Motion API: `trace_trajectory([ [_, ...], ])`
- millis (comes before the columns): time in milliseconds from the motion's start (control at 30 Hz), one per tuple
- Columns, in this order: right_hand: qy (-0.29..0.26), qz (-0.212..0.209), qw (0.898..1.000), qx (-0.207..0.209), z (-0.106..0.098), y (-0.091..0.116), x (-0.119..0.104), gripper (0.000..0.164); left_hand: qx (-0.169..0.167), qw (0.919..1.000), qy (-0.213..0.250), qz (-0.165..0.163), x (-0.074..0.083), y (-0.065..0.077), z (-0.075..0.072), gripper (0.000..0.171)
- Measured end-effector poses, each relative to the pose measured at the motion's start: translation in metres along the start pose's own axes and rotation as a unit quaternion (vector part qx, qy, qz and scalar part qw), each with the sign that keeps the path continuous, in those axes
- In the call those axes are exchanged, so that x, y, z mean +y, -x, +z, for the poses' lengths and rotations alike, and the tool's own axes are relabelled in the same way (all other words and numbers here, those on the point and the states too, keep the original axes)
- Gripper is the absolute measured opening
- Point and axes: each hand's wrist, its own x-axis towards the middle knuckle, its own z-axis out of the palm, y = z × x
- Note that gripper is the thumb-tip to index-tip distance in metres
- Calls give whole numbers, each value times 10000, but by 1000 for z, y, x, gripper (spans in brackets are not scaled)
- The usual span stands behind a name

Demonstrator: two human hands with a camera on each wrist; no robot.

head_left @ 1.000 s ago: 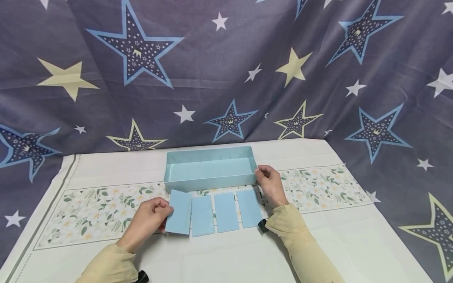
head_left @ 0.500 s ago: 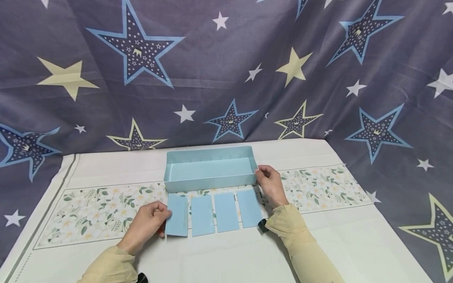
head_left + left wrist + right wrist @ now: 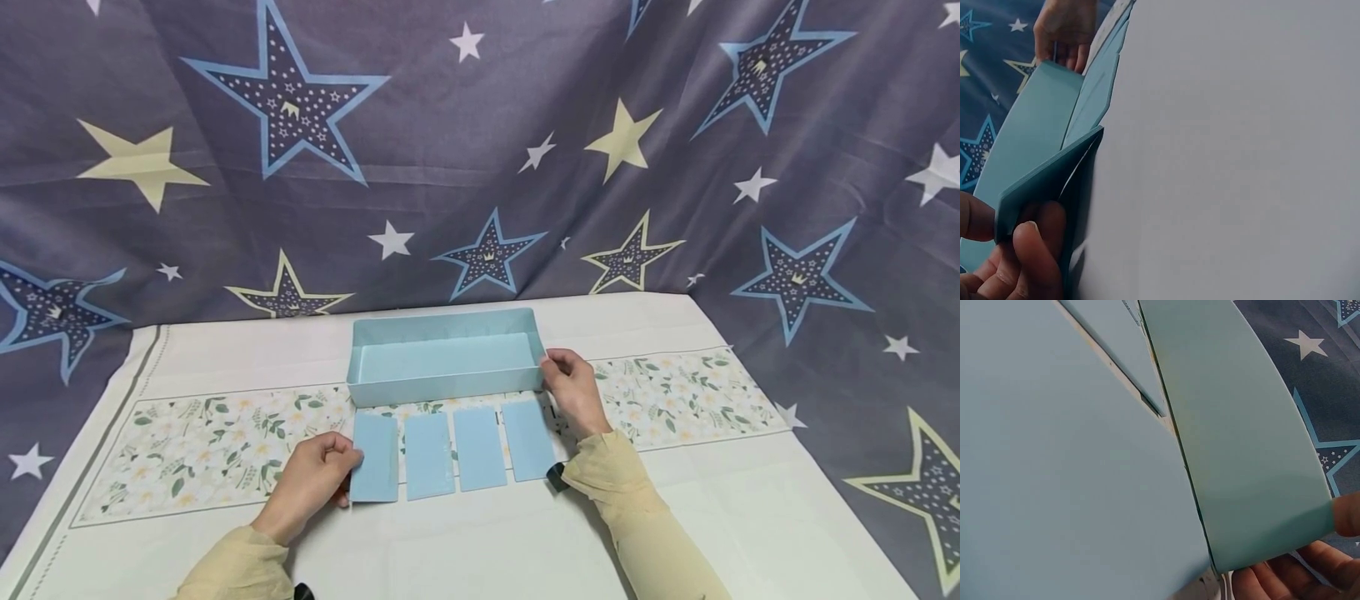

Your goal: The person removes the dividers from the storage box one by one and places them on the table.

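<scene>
In the head view, a long light-blue open-topped box [image 3: 446, 386] stands across the table. Several flat blue rectangular panels lie in a row before it. My left hand [image 3: 311, 479] pinches the leftmost panel [image 3: 375, 460] by its left edge. That panel slants in the left wrist view, with the held edge [image 3: 1029, 181] raised off the cloth. To its right lie the second panel [image 3: 430, 457], the third panel [image 3: 481, 448] and the rightmost panel [image 3: 528, 440]. My right hand [image 3: 576, 392] grips the box's right end, thumb and fingers at its corner in the right wrist view.
A white tablecloth [image 3: 450, 550] with a floral band [image 3: 225, 442] covers the table. Behind the box hangs a dark curtain [image 3: 420, 167] with stars. The box's interior shows a bare floor [image 3: 450, 358].
The leftmost panel has moved left and come down flatter, with a gap now between it and the second panel. My left hand moved with it. My right hand and the box stayed put.
</scene>
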Motion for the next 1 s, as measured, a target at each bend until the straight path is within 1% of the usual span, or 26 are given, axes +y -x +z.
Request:
trace_trajectory([
  [233, 26, 23, 10000, 7, 1, -2, 1, 34, 134, 9997, -217, -16, -1, 0, -1, 16],
  [267, -72, -4, 9999, -80, -1, 3, -6, 34, 151, 9996, -256, -7, -2, 1, -1, 16],
  [367, -84, 10, 9999, -101, -1, 3, -7, 36, 168, 9994, -316, -12, -2, 1, -2, 17],
  [467, -68, 28, 9999, -82, -1, 3, -6, 36, 214, 9988, -442, 18, -3, 1, -3, 18],
  [500, 49, 54, 10000, 7, 1, -3, 3, 36, 216, 9987, -471, 25, -3, 1, -4, 19],
  [600, 93, 37, 9999, 26, 0, -2, 2, 34, 228, 9981, -568, 48, -4, 0, -5, 20],
  [667, 98, 26, 9999, -32, -1, -1, -1, 34, 211, 9980, -595, 73, -5, 0, -6, 21],
  [700, -18, 0, 9999, -114, -4, 5, -10, 34, 198, 9980, -600, 81, -5, 0, -7, 21],
  [800, -187, 51, 9996, -229, -8, 14, -26, 35, 177, 9978, -637, 108, -5, 0, -8, 21],
  [900, -298, 101, 9991, -274, -9, 20, -34, 35, 188, 9973, -702, 126, -6, 0, -8, 21],
  [1000, -128, 69, 9997, -210, -6, 12, -23, 35, 236, 9964, -804, 151, -6, 0, -8, 21],
])
